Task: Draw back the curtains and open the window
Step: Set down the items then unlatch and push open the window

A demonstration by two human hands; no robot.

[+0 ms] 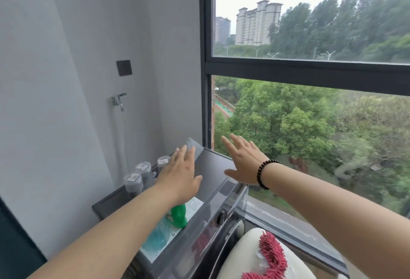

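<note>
A large window with a dark frame (306, 70) fills the right side, showing trees and tall buildings outside. No curtain is in view. My left hand (180, 173) reaches forward with straight fingers above the dark washing machine top (213, 165), holding nothing. My right hand (243, 163), with a dark bead bracelet on the wrist, stretches out flat toward the lower left corner of the window, fingers spread, in front of the lower pane (310, 136). I cannot tell whether it touches the glass.
A grey wall (88, 56) on the left carries a dark switch plate (124, 67) and a metal tap (118, 100). Three capped containers (142, 174) stand by the wall. A green bottle (179, 215) and a white item with red fringe (264, 254) lie below.
</note>
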